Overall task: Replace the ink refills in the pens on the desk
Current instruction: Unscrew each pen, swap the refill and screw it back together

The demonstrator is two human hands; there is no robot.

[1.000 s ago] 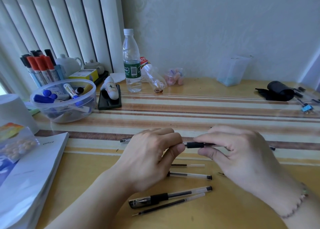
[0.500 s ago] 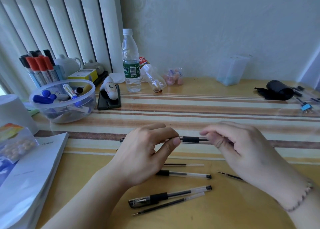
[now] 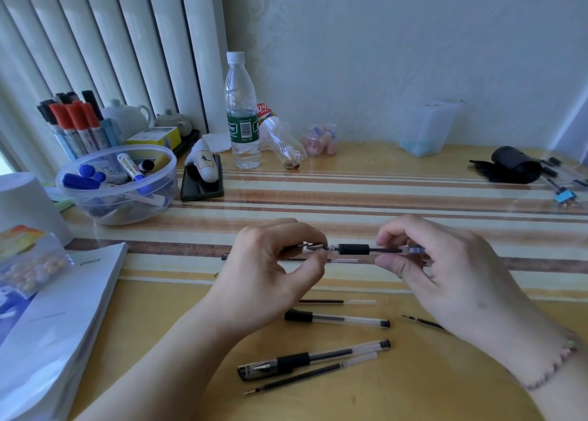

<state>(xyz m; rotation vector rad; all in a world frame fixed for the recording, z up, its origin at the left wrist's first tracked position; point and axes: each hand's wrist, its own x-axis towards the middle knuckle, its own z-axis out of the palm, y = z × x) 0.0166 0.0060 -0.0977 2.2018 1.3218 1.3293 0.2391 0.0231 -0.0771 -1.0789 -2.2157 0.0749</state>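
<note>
1. Pen (image 3: 354,249) is held level above the desk (image 3: 413,388), right hand (image 3: 445,271) pinching its barrel.
2. Left hand (image 3: 270,267) pinches the metal tip (image 3: 315,247), now separated from the barrel; joined 0.5 s ago.

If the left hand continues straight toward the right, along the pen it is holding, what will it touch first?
Probably the black rubber grip of the pen, just beyond the left hand fingertips pinching the tip; further on, the right hand holding the barrel. Depth seems equal, since both hold one pen.
</note>
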